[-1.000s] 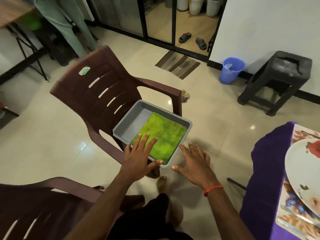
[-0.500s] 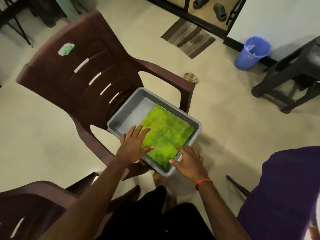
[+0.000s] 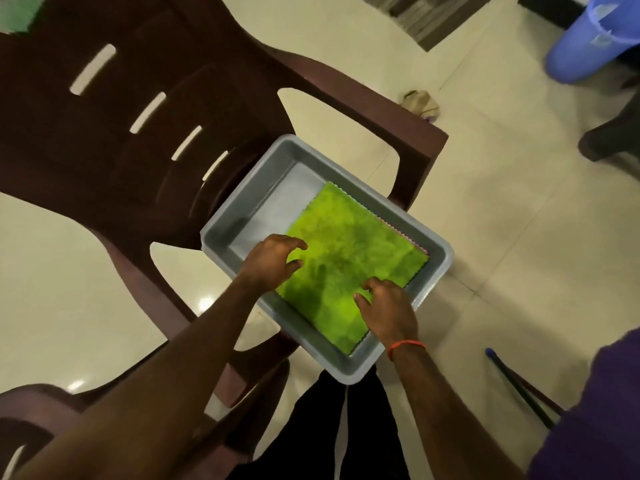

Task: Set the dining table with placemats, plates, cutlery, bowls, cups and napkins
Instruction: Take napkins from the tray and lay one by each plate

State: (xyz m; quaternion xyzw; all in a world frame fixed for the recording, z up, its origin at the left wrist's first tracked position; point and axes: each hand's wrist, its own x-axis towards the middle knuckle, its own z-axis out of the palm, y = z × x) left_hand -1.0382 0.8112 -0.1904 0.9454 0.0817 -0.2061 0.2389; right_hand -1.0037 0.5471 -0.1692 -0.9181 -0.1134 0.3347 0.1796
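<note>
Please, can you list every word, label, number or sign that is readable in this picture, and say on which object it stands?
No text can be read here.
The green sticker on the brown chair: blurred and cut off by the frame edge, unreadable.
Any label on the blue bin: too blurred to read.

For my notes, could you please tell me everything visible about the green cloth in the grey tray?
The green cloth is a flat, fuzzy-looking rectangle with zigzag edges, lying in the grey tray on a brown chair. A pink edge peeks from beneath. The left hand and right hand touch it with bent fingers.
</note>
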